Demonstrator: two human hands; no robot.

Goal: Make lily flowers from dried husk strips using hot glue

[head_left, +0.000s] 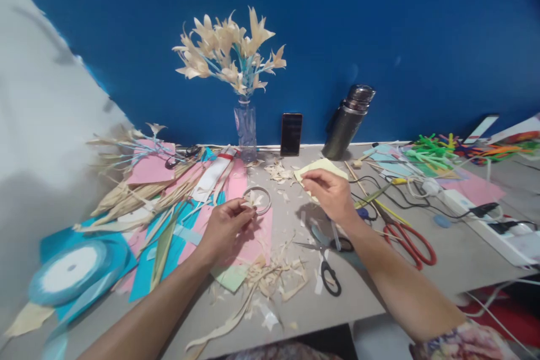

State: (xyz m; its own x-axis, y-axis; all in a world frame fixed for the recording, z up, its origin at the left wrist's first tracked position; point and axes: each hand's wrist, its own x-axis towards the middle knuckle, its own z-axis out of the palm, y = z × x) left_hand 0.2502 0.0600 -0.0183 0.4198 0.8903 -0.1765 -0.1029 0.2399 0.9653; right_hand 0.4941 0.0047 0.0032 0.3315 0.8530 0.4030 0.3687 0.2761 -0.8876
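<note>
My left hand [230, 228] is closed in a pinch over the pink paper [262, 236]. At its fingertips shows a small pale husk flower [254, 199], partly hidden by the fingers. Just behind it lies a thin grey ring [270, 202], perhaps a tape roll; I cannot tell whether the hand touches it. My right hand [331, 194] hovers to the right with thumb and fingers pinched together, in front of a pale yellow paper pad [324, 166]. Whatever those fingers hold is too small to make out. Black-handled scissors [330, 277] lie below, between my forearms.
Husk flowers stand in a clear bottle [246, 129] by the blue wall, near a phone [291, 134] and a thermos [348, 124]. Ribbon [70, 270] and husks lie left. Husk scraps [274, 278] litter the front. Red-handled scissors [409, 242], cables and a power strip [485, 225] lie right.
</note>
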